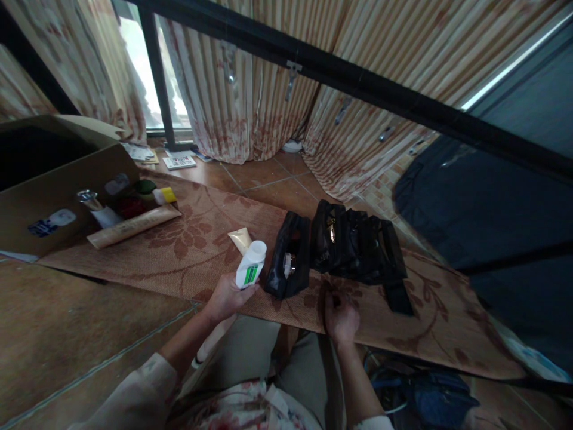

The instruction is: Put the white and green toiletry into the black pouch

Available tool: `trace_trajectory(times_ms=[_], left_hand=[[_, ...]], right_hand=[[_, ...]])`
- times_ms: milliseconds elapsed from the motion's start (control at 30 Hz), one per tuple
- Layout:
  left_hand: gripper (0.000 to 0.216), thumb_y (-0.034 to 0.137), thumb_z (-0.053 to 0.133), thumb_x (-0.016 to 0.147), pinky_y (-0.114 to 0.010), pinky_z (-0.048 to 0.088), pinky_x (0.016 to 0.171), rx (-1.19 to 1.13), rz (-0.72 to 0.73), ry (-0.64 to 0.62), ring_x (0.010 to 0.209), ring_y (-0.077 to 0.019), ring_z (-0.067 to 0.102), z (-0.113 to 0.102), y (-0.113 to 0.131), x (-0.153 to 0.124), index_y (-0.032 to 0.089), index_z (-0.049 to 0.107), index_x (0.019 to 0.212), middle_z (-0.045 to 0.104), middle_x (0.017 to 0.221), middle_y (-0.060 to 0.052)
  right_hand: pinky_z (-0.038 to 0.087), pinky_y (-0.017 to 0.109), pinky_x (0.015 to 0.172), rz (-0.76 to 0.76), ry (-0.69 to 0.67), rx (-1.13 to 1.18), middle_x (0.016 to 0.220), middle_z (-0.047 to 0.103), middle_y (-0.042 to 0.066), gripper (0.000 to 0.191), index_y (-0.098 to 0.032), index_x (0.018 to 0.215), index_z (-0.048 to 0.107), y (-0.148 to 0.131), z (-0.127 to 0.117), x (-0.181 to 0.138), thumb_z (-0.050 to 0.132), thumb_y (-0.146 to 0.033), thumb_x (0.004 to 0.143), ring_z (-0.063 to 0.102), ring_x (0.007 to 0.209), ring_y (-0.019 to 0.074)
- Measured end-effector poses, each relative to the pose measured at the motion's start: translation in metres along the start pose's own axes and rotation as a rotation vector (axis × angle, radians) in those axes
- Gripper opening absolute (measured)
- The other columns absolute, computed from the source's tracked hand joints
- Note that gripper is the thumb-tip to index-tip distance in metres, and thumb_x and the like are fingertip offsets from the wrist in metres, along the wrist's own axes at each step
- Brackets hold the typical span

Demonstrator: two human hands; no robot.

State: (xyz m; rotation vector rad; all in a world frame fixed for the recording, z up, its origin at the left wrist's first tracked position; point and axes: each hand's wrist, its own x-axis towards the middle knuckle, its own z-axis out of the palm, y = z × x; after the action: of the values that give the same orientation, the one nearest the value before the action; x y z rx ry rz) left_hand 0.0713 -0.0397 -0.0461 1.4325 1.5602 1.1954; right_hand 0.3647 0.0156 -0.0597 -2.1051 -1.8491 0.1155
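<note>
My left hand (pixel 227 297) is wrapped round a white bottle (pixel 250 266) with a green label, tilted just above the mat. Right behind the bottle lies a small gold tube (pixel 240 240). To its right stands a black mesh compartment (pixel 301 239) with a clear-and-metal item (pixel 289 264) in it. More black compartments of a hanging organizer (pixel 364 242) sit bunched together further right. At the mat's near edge, in front of them, rests my right hand (pixel 342 316), its fingers curled. Whatever those fingers may hold is hidden.
A cardboard box (pixel 67 191) stands at the left. Beside it are a long beige tube (pixel 134 226), a yellow-capped item (pixel 165 195) and a metal-topped bottle (pixel 95 206). A patterned mat (pixel 197 251) covers the narrow table. A dark rail (pixel 349 77) crosses above.
</note>
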Motion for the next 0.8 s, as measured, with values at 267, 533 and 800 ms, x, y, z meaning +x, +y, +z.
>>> trace_trajectory(times_ms=[267, 533, 800], left_hand=[[0.013, 0.027, 0.059, 0.078, -0.023, 0.045, 0.062, 0.132, 0.053, -0.065, 0.063, -0.0156, 0.061, 0.0011, 0.0076, -0.0003, 0.015, 0.065, 0.076, 0.066, 0.069, -0.003], [0.012, 0.027, 0.06, 0.077, -0.024, 0.046, 0.064, 0.116, 0.1, -0.073, 0.066, -0.0156, 0.059, 0.0019, 0.0074, 0.0013, 0.017, 0.066, 0.074, 0.065, 0.072, -0.004], [0.014, 0.028, 0.056, 0.081, -0.022, 0.043, 0.06, 0.145, 0.091, -0.111, 0.064, -0.0145, 0.056, 0.0, 0.0072, 0.0016, 0.016, 0.062, 0.075, 0.061, 0.069, -0.003]], right_hand=[[0.033, 0.026, 0.061, 0.019, -0.037, -0.009, 0.084, 0.067, 0.008, 0.039, -0.017, 0.094, 0.067, -0.0028, -0.0028, -0.0006, 0.04, -0.045, 0.088, 0.058, 0.072, 0.0182], [0.035, 0.027, 0.061, -0.021, -0.018, -0.006, 0.077, 0.066, 0.01, 0.043, -0.016, 0.09, 0.068, -0.0026, -0.0035, -0.0003, 0.039, -0.047, 0.089, 0.058, 0.071, 0.02], [0.036, 0.027, 0.062, -0.03, -0.015, 0.015, 0.081, 0.067, 0.01, 0.043, -0.016, 0.091, 0.068, -0.0003, -0.001, 0.0003, 0.039, -0.048, 0.089, 0.059, 0.073, 0.0199]])
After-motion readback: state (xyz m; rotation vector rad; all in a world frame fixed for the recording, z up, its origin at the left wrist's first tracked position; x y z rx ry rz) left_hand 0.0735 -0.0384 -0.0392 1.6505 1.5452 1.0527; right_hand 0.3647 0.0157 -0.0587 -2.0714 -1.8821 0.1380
